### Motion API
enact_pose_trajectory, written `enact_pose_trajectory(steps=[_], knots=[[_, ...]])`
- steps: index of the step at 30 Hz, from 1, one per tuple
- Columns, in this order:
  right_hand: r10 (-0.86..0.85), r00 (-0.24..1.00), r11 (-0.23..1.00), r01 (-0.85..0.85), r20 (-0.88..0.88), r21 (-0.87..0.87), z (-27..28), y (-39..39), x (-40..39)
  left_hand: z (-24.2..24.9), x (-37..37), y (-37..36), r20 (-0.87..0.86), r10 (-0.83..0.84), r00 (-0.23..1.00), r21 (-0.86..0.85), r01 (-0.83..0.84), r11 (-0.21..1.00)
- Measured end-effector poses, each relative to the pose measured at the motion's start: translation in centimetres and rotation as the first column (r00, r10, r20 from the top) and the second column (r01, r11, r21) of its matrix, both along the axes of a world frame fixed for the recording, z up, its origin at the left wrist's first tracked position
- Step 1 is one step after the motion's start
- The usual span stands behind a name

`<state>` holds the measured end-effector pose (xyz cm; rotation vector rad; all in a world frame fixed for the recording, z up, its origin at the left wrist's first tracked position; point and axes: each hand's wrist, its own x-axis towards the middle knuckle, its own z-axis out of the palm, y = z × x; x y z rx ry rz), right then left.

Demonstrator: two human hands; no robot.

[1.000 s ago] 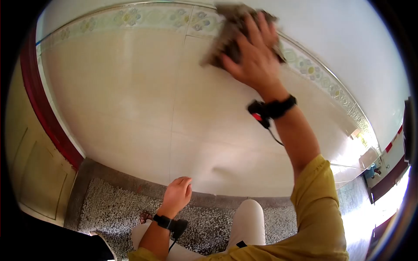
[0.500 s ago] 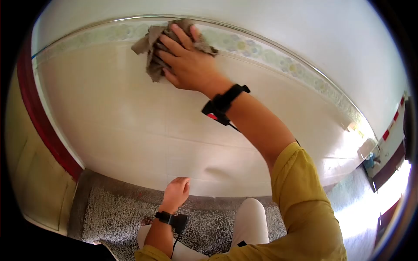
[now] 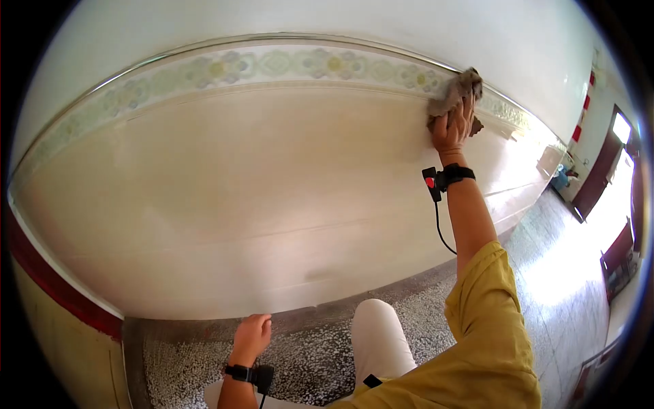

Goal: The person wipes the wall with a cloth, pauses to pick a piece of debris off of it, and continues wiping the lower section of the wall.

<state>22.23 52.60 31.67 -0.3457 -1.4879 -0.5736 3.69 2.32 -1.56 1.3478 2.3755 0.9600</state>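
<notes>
My right hand (image 3: 454, 129) presses a crumpled grey-brown rag (image 3: 449, 102) against the wall. It lies over the floral border strip (image 3: 334, 65), just below the thin metal trim (image 3: 286, 35). The fingers point upward over the cloth, which sticks out above and beside them. Low at the left, my left hand (image 3: 253, 335) is loosely curled with nothing visible in it. It hangs in front of the base of the beige tiled wall (image 3: 272, 177), above the speckled floor. Each wrist wears a black strap with a small device.
A dark red door frame (image 3: 61, 283) borders the wall on the left. Speckled stone floor (image 3: 310, 361) runs under my knee (image 3: 378, 334). At the right, a shiny grey floor (image 3: 545, 259) leads to a bright doorway (image 3: 610, 198) and a bluish object (image 3: 562, 178).
My right hand has carried the rag along the border strip from left of centre to the far right. The view has shifted right. My left hand stays low and curled.
</notes>
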Motion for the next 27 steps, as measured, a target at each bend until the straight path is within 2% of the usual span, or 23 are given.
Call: enact_pose_trajectory(steps=[3,5,7,9,12,13,15,16,17,19,20,21,22,25,27], knots=[[-0.061,0.995,0.988,0.049,-0.074,-0.145,-2.5,2.2,2.8,-0.9,-0.1,-0.4,-0.004,-0.042,0.999,-0.051,0.041,0.998],[-0.071,0.996,0.967,0.055,-0.054,-0.248,-3.7,2.1,3.7,-2.0,-0.3,-1.1,-0.033,-0.064,0.997,-0.104,0.061,0.993],[-0.141,0.989,0.951,0.124,-0.04,-0.282,-3.7,2.9,4.1,-2.1,-0.7,-0.6,-0.106,-0.091,0.99,-0.15,0.075,0.986],[-0.231,0.973,0.927,0.209,-0.033,-0.312,-3.3,4.4,4.2,-1.5,-0.3,-0.1,-0.131,-0.105,0.986,-0.105,0.092,0.99],[-0.128,0.98,0.824,0.017,-0.155,-0.567,-1.5,-1.3,1.5,-0.2,0.5,-0.7,-0.112,-0.097,0.989,-0.059,0.091,0.994],[-0.092,0.987,0.93,0.037,-0.132,-0.367,-1.9,-2.2,0.0,0.0,0.7,-0.9,-0.1,-0.089,0.991,-0.054,0.084,0.995],[-0.037,0.994,0.982,0.018,-0.099,-0.188,-4.5,-4.2,-4.6,0.2,0.6,-1.6,-0.097,-0.08,0.992,-0.044,0.077,0.996],[-0.021,0.999,0.995,0.018,-0.028,-0.095,-5.4,-6.5,-7.0,0.3,0.5,-1.8,-0.103,-0.073,0.992,-0.028,0.07,0.997],[0.093,0.995,0.993,-0.094,0.024,0.066,-6.1,-9.2,-9.4,0.3,0.3,-2.0,-0.107,-0.065,0.992,-0.011,0.065,0.998],[0.147,0.955,0.989,-0.146,0.257,-0.024,-7.2,-15.8,-13.2,0.0,-0.1,-2.2,-0.164,-0.066,0.984,0.054,0.075,0.996],[0.132,0.93,0.988,-0.15,0.342,0.026,-7.0,-18.9,-14.3,-0.2,-0.1,-2.4,-0.186,-0.07,0.98,0.081,0.086,0.993],[0.219,0.917,0.97,-0.242,0.332,0.029,-7.5,-20.7,-15.5,-0.2,0.1,-2.6,-0.19,-0.065,0.98,0.079,0.082,0.993],[0.252,0.905,0.965,-0.261,0.343,-0.021,-8.2,-21.9,-16.5,0.0,0.2,-2.6,-0.194,-0.061,0.979,0.077,0.077,0.994],[0.313,0.824,0.926,-0.375,0.472,0.041,-9.8,-24.3,-18.3,-0.5,0.1,-2.7,-0.216,-0.053,0.975,0.09,0.074,0.993],[0.348,0.731,0.905,-0.424,0.587,-0.008,-12.1,-25.2,-19.3,-0.2,0.3,-2.8,-0.225,-0.061,0.972,0.091,0.083,0.992]])
